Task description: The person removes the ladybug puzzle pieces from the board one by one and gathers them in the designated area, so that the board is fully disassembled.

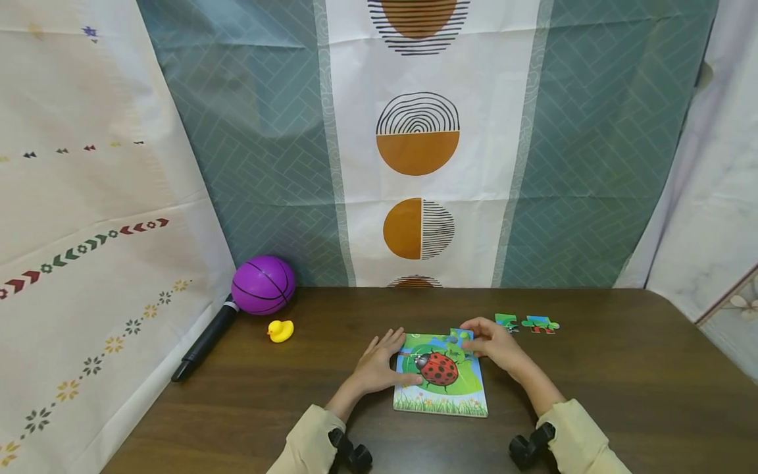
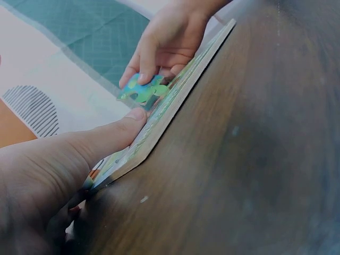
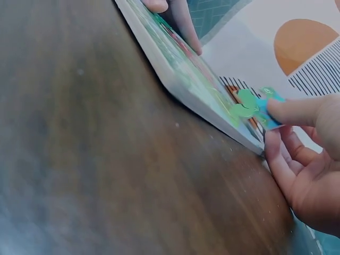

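Observation:
A ladybug jigsaw puzzle board lies flat on the table. Along its left edge rests my left hand, fingers stretched out, with the thumb lying on the board's face. At the top right corner of the board, my right hand pinches a blue and green puzzle piece between thumb and fingers. That piece is tilted just above the board's surface. Beyond the right hand, loose puzzle pieces lie on the table.
A purple ball stands at the table's back left, touching or close to a black cylindrical handle. In front of the ball sits a yellow rubber duck. Patterned cloth hangs behind the brown table.

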The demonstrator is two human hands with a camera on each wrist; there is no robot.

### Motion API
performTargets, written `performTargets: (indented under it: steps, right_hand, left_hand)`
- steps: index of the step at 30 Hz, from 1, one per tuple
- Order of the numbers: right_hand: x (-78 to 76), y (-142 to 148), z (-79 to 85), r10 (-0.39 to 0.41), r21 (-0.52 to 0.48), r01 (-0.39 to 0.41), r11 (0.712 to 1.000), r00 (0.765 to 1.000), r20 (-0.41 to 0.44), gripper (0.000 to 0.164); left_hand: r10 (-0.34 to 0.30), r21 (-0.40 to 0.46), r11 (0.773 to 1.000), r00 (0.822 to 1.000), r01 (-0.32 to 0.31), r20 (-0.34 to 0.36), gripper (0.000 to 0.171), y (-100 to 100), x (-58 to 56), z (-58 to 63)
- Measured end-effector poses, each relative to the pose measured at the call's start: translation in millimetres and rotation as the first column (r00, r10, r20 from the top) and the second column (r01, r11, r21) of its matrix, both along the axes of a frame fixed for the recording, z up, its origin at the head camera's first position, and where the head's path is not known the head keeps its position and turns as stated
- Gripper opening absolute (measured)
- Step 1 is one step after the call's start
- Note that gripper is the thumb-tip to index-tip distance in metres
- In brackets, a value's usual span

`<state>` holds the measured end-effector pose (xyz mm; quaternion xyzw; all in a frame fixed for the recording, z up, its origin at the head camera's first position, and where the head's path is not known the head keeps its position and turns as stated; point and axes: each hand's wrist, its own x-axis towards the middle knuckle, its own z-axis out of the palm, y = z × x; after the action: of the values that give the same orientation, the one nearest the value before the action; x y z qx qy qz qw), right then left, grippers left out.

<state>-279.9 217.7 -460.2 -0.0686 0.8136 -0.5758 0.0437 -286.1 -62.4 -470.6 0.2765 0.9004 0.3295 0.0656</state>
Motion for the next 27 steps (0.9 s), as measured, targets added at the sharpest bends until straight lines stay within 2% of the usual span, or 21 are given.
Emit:
performTargets:
  steps: [5,9,12,15,19,23,27]
  right_hand:
    - [-2.8,10.5,3.6,-0.074,-0.052,0.075,0.996,0.997,0.026,0.046]
    - [-5.9,35.9,10.0,-0.168,-0.1,0.169,0.98,0.986,0.026,0.048]
    - [-4.8,62.9,12.6,-0.267,-0.167,0.269,0.949,0.963,0.039,0.032]
    - [-1.8,93.3,10.0,-0.37,-0.223,0.372,0.901,0.928,0.053,0.013]
    - [6.4,130.8,2.4,-0.454,-0.183,0.454,0.872,0.89,0.043,0.014]
    - [15.4,158.4,-4.1,-0.471,-0.141,0.471,0.871,0.881,0.035,0.017]
    - [15.8,173.1,-6.8,-0.482,-0.128,0.48,0.868,0.876,0.017,0.02]
  left_hand:
    - [0.006,0.007,1.0,1.0,-0.006,0.001,0.094,-1.4,0.5,-0.1]
    - [0.011,0.012,1.0,1.0,-0.011,-0.003,0.094,-2.0,0.3,-0.5]
    - [0.015,0.013,1.0,1.0,-0.015,-0.005,0.094,-2.4,0.2,-0.4]
    - [0.015,0.014,1.0,1.0,-0.015,-0.005,0.094,-2.7,0.4,-0.5]
    - [0.011,0.01,1.0,1.0,-0.011,-0.003,0.093,-2.7,2.0,-0.4]
    - [0.006,0.007,1.0,1.0,-0.006,0.005,0.093,-1.4,3.2,-1.5]
    - [0.004,0.006,1.0,1.0,-0.004,0.005,0.093,0.0,2.8,-2.8]
